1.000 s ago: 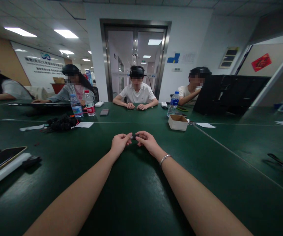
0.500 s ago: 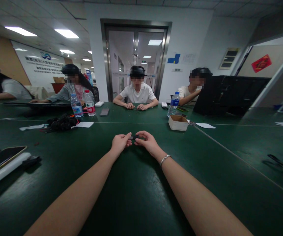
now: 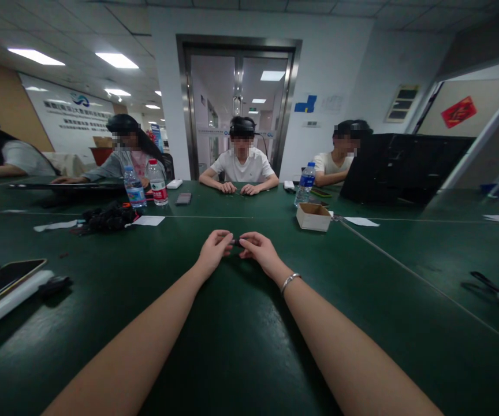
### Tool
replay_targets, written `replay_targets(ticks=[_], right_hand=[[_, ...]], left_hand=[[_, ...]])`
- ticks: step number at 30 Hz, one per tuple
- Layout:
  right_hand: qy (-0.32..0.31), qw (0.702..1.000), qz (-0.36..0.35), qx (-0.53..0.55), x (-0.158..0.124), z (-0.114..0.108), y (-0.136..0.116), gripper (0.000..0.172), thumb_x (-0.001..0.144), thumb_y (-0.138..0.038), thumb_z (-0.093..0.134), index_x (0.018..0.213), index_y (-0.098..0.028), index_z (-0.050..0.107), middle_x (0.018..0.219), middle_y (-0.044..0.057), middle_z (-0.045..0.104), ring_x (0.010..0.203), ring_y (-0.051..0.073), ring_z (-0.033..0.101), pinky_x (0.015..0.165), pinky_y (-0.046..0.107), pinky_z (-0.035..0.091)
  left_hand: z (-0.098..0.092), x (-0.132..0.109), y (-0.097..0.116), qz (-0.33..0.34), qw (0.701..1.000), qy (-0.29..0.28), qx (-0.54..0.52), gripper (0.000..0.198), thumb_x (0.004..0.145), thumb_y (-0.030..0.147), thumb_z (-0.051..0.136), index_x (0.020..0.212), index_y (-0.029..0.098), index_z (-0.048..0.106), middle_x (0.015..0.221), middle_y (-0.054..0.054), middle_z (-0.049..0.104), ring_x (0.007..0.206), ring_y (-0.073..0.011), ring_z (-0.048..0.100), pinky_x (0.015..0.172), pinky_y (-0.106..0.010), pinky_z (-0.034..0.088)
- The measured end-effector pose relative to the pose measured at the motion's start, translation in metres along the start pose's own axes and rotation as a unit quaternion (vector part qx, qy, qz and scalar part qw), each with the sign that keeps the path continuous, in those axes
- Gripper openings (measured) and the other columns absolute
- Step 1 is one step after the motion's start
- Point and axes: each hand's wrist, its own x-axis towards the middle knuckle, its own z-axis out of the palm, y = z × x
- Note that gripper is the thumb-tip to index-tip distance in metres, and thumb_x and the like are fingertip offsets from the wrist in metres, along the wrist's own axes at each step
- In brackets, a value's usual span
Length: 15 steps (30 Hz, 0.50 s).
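My left hand [image 3: 213, 252] and my right hand [image 3: 261, 252] meet over the middle of the green table [image 3: 236, 323]. Between their fingertips is a small dark, slim object [image 3: 235, 242], lying sideways. Left thumb and fingers pinch one end of it, while those of the right close on the other end. The fingers cover much of it, and its kind is too small to make out. A silver bangle [image 3: 290, 283] circles my right wrist.
Beyond my hands stand a small open box [image 3: 313, 218] and water bottles [image 3: 158, 184]. A black tangled bundle [image 3: 108, 218] and paper [image 3: 148, 221] lie to the left, a phone [image 3: 22, 274] nearer. A person [image 3: 243, 164] sits opposite; a black monitor [image 3: 405, 170] stands right.
My left fingers have risen slightly and shifted their hold on the small dark object, and less of it shows now. My right fingers have closed in a little.
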Motion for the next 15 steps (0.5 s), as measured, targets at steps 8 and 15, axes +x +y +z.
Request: replay_targets(ticks=[8,15], right_hand=[[0.008,1.0,-0.002,0.011,-0.0002,-0.0005,-0.0007,0.039,0.058,-0.038,0.078,0.086,-0.017,0.061,0.061,-0.004,0.062,0.046,0.009,0.059,0.051,0.023,0.049],[0.006,1.0,-0.001,0.003,0.0004,0.0004,-0.0012,0.039,0.058,-0.038,0.078,0.085,-0.016,0.061,0.065,-0.002,0.064,0.045,0.008,0.058,0.048,0.021,0.047]], left_hand=[[0.0018,-0.0035,-0.006,0.081,0.988,-0.045,0.121,0.022,0.07,0.033,0.064,0.086,0.019,0.06,0.082,-0.002,0.061,0.068,-0.0115,0.056,0.059,-0.021,0.044],[0.0016,-0.0056,-0.0018,0.015,0.992,-0.044,0.119,0.033,0.081,0.049,0.046,0.085,0.017,0.056,0.068,-0.001,0.056,0.055,-0.0114,0.053,0.049,-0.022,0.038]])
